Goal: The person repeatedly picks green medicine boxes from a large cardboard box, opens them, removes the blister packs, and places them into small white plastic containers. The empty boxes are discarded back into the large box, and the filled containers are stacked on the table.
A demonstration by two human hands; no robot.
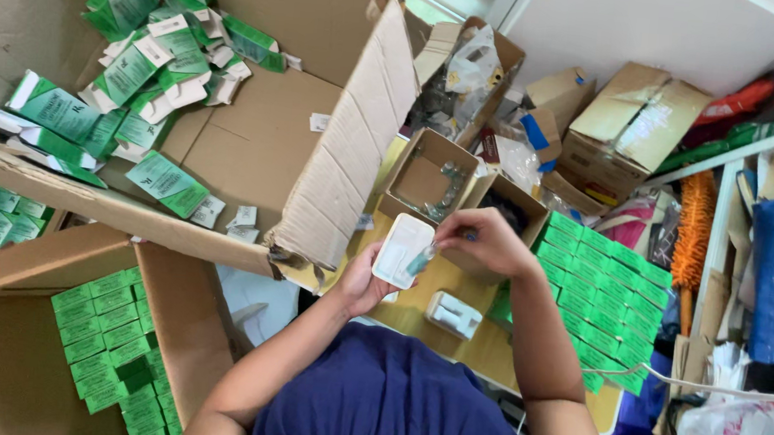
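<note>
- holding a white plastic tray (400, 249) upright in the left hand (361, 283), fingers wrapped round its lower edge, just near of the small open boxes.
- right hand (487, 242) has its fingertips pinched shut on a small glass vial (420, 261), which touches the tray's face.
- seems to be the loading step: the vial looks about to be seated in the tray.
- next move likely calls for lining the vial up with a slot and pressing gently.
- another white tray (453, 314) lies on the table (488, 348); green cartons (604, 293) are stacked to the right.
</note>
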